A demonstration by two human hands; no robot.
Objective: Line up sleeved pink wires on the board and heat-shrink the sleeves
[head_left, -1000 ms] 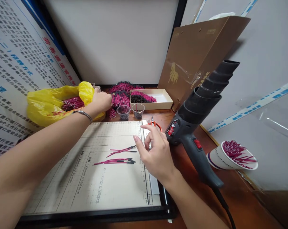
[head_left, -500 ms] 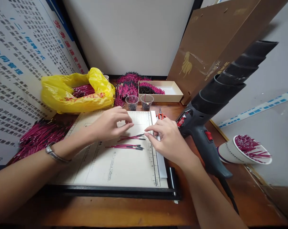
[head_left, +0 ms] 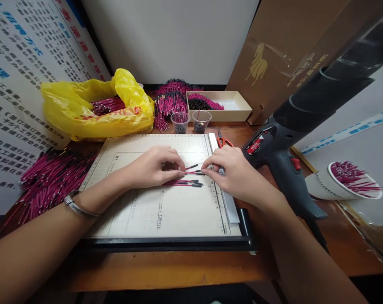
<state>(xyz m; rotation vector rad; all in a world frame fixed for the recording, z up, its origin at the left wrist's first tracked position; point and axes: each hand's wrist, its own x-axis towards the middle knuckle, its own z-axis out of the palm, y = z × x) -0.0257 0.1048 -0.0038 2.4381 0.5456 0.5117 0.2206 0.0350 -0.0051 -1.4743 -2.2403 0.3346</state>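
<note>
A few short magenta wires (head_left: 188, 182) with black sleeved ends lie side by side on a beige gridded cutting board (head_left: 166, 211). My left hand (head_left: 153, 166) rests on the board with its fingers curled, pinching the left part of one wire. My right hand (head_left: 234, 171) meets it from the right, thumb and forefinger pinched on the black end of the same wire. A metal bracelet (head_left: 79, 207) sits on my left wrist.
A yellow bag (head_left: 96, 105) of wires lies at back left, and a loose heap of magenta wires (head_left: 48, 181) at the left. Two small clear cups (head_left: 191, 121), a shallow box (head_left: 232, 103), orange-handled scissors (head_left: 223, 141), a dark heat gun (head_left: 292, 143) and a paper cup of wires (head_left: 352, 183) stand around.
My left hand left the yellow bag and came down onto the board. Both hands closed in on the wires, and the view dropped closer to the table.
</note>
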